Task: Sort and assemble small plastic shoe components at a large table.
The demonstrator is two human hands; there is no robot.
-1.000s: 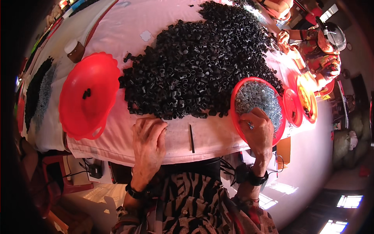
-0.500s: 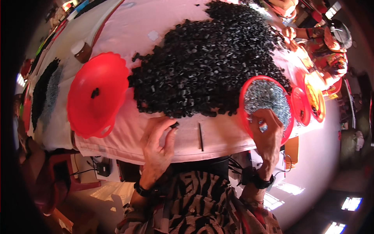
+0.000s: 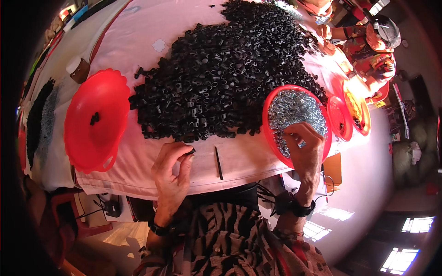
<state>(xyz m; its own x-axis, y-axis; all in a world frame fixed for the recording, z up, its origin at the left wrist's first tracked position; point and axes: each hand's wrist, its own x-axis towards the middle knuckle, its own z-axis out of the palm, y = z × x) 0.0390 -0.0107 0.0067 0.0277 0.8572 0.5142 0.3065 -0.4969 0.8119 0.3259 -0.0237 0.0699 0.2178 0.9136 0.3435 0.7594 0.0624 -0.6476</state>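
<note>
Since a second ago, the left hand [image 3: 171,172] has come back a little from the near edge of the big black heap [image 3: 216,87], and a small black piece [image 3: 192,151] now shows at its fingertips. Its thumb and pointing finger are clamped on that piece, above the pink cloth [image 3: 248,158]. Many of the little pieces in the heap look like rings. The right hand [image 3: 307,152] is over the near side of the round red bowl [image 3: 265,115], which holds lots of shiny silver bits [image 3: 294,110]. Its fingers bend down toward the bits, but I cannot tell if the tips meet or hold anything. Between the two hands, a thin black stick [image 3: 218,163] lies on the cloth. Off to the left sits a big red basin [image 3: 103,94] with a wavy rim, and a few black pieces [image 3: 95,118] lie in it. Behind it is a brown jar [image 3: 80,72] with a white lid. To the right of the round bowl is a smaller red dish [image 3: 337,112], and a person [image 3: 368,69] in a cap is near the table's edge.
</note>
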